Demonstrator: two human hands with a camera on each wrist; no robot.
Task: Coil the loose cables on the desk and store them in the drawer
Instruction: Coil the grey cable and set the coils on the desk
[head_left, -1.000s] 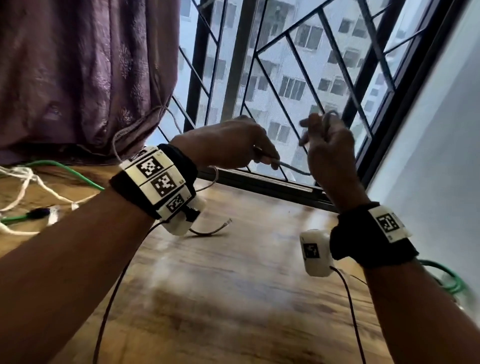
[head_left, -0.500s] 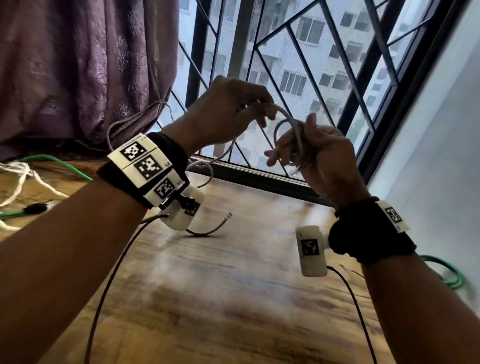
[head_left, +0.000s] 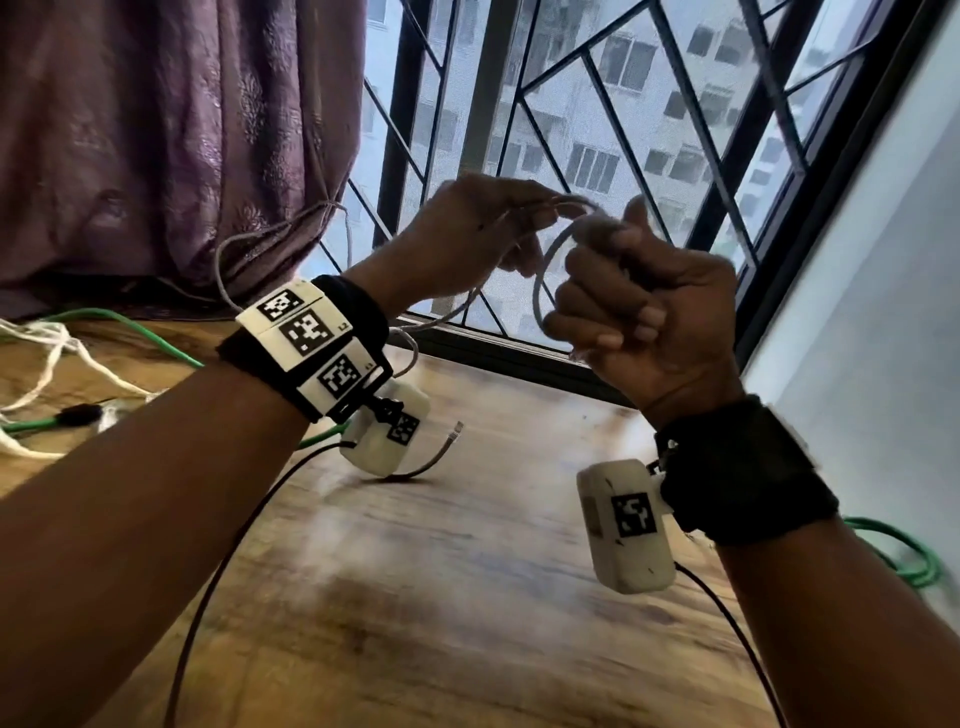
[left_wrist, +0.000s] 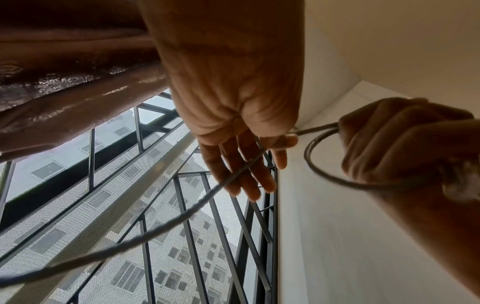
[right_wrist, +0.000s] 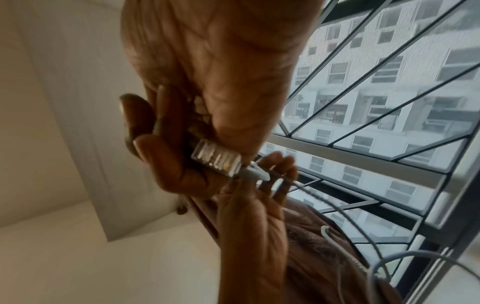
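Observation:
Both hands are raised above the wooden desk (head_left: 467, 597) with a grey network cable (head_left: 545, 270) between them. My right hand (head_left: 649, 306) grips a small coil of it, palm toward me. The right wrist view shows the cable's clear plug (right_wrist: 215, 160) held under that hand's (right_wrist: 207, 82) curled fingers. My left hand (head_left: 467, 228) pinches the cable just left of the coil. From the left hand (left_wrist: 241, 123) the cable (left_wrist: 182, 218) runs down across the fingers. Its other plug (head_left: 457, 428) lies on the desk. No drawer is in view.
A green cable (head_left: 156, 338) and a white cord (head_left: 47, 358) lie tangled at the desk's left, below a purple curtain (head_left: 156, 130). More green cable (head_left: 909, 561) sits at the right by the wall. A barred window (head_left: 597, 130) runs behind the hands.
Both hands rose. The left hand carried the cable up and over to the right hand, adding a loop to the coil. The right hand turned its fingers toward me.

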